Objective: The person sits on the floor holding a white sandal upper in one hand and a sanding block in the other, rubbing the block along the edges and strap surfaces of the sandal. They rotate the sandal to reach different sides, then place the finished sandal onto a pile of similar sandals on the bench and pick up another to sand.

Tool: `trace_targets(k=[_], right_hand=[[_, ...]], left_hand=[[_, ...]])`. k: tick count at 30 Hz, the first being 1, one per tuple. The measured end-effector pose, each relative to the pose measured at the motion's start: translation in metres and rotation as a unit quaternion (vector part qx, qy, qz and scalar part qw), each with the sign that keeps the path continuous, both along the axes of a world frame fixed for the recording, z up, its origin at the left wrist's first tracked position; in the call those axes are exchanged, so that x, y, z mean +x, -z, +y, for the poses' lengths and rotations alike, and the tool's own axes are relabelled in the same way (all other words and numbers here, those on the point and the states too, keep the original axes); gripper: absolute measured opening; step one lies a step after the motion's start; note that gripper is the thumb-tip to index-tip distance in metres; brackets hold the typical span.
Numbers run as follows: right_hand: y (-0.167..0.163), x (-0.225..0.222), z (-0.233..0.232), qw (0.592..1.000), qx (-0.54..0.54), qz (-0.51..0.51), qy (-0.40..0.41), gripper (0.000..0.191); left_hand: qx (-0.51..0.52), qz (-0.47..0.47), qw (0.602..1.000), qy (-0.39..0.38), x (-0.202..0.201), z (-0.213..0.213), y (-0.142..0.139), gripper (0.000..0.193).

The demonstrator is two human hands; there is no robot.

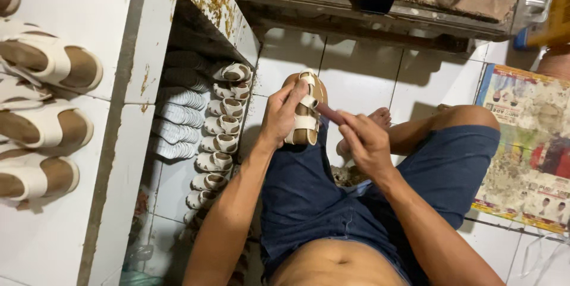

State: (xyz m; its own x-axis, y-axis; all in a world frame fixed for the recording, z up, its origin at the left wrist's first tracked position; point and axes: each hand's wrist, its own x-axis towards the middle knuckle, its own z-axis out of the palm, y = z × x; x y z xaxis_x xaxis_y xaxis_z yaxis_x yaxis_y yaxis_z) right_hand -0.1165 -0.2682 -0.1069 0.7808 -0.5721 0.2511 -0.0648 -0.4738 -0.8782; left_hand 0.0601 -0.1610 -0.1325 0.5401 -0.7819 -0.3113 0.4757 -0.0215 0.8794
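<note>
Cream strapped sandal (pixel 304 117) with tan insole, clasped in left hand (pixel 282 114); right hand (pixel 365 143) pinching slim reddish stick (pixel 330 114).

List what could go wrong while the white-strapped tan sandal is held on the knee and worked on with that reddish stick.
1. The left hand grips the white-strapped tan sandal right beside the thin reddish stick in the right hand; a slip could likely jab the fingers.
2. The sandal rests over a bare knee, so it may tip off.
3. The row of small white sandals on the floor lies close; a dropped sandal could scatter them.
</note>
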Motion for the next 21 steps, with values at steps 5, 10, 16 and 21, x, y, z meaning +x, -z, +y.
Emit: trace_targets(k=[5,10,16,21], right_hand=[[0.007,0.005,0.001,0.998,-0.056,-0.023,0.019,0.035],[0.004,-0.009,-0.005,1.0,-0.017,-0.013,-0.004,0.035],[0.016,0.005,-0.003,0.997,-0.076,-0.021,0.013,0.035],[0.016,-0.008,0.004,0.997,0.075,0.027,-0.004,0.034]], left_hand=[[-0.006,-0.092,0.996,-0.003,-0.005,-0.007,0.001,0.043],[0.011,-0.021,1.0,-0.014,-0.005,-0.007,-0.005,0.04],[0.001,-0.055,0.998,-0.017,-0.007,-0.009,-0.003,0.046],[0.016,-0.039,0.999,-0.001,-0.003,-0.005,0.0,0.049]])
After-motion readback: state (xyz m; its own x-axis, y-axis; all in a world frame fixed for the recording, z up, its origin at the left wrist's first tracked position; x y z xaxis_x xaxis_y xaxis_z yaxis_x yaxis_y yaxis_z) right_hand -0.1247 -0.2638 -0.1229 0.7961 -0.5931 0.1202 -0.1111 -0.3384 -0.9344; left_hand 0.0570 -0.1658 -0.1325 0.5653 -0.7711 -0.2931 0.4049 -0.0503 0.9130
